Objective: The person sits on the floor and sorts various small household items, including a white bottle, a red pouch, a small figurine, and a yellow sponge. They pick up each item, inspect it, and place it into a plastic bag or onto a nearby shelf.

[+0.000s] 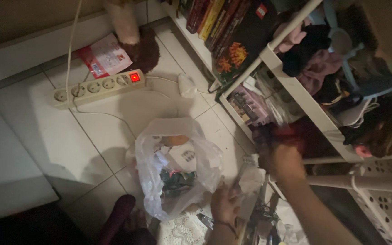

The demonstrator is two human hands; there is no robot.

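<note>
A clear plastic bag (173, 163) full of mixed scraps stands open on the white tiled floor. My left hand (225, 204) is beside the bag's right edge, fingers closed on a crumpled pale piece of plastic or paper (250, 179). My right hand (284, 159) reaches up to the lower shelf of a white rack (296, 90) and is blurred; it seems closed around something dark red, which I cannot identify.
A beige power strip (98, 86) with a lit red switch lies on the floor, cords trailing. A red and white packet (103, 56) and a brown furry thing (144, 54) sit behind it. Books, clothes and boxes fill the rack. A white perforated basket (382, 199) stands at right.
</note>
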